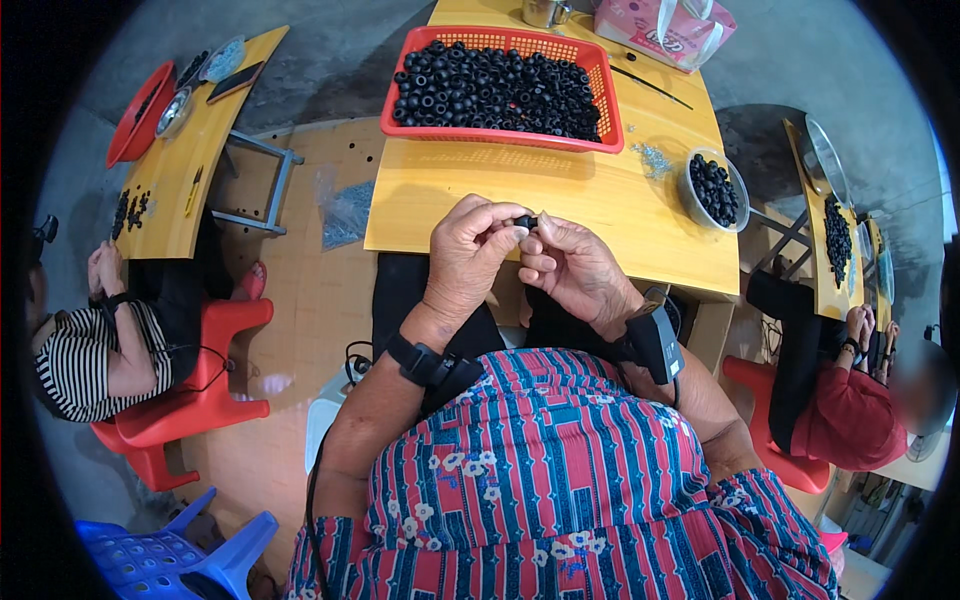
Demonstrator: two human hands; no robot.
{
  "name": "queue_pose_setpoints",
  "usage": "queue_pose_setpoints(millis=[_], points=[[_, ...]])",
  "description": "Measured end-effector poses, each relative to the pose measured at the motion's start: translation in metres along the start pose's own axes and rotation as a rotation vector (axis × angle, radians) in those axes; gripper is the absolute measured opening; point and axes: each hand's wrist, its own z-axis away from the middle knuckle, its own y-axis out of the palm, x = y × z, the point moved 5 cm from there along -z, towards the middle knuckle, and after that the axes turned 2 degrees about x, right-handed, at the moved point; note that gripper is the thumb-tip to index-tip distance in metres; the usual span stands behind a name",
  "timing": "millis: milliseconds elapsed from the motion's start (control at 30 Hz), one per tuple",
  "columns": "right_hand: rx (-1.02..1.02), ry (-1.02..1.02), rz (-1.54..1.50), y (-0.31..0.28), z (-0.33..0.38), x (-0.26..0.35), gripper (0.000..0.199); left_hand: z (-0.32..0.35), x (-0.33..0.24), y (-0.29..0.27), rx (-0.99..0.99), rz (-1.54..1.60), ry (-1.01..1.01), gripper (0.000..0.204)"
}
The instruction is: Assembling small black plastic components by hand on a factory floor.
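A small black round part is pinched between my two hands, just above the near edge of the wooden table. My left hand holds it with thumb and forefinger. From the other side, the thumb and curled fingers of my right hand close on the same part. Fingertips hide most of it. Beyond my hands, a red plastic basket holds many black ring-shaped parts. To the right, a clear round tub contains more black parts, with small silvery metal pieces lying loose beside it.
A pink bag, a metal cup and a thin black rod are at the table's far end. Left of the table lies a clear bag of metal pieces. People sit at side tables, left and right. A blue chair stands lower left.
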Motion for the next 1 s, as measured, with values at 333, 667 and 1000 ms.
queue_pose_setpoints(millis=[333,667,1000], points=[[-0.002,-0.009,0.011,-0.012,-0.003,-0.002,0.023,0.004,0.006,0.004,-0.01,0.026,-0.022,0.02],[-0.012,-0.108,0.132,-0.005,0.0,0.002,0.023,0.004,0.014,0.009,0.055,0.155,-0.131,0.03],[-0.114,-0.241,0.564,0.001,0.001,0.006,0.017,0.005,0.012,0.021,0.204,0.325,-0.297,0.037]])
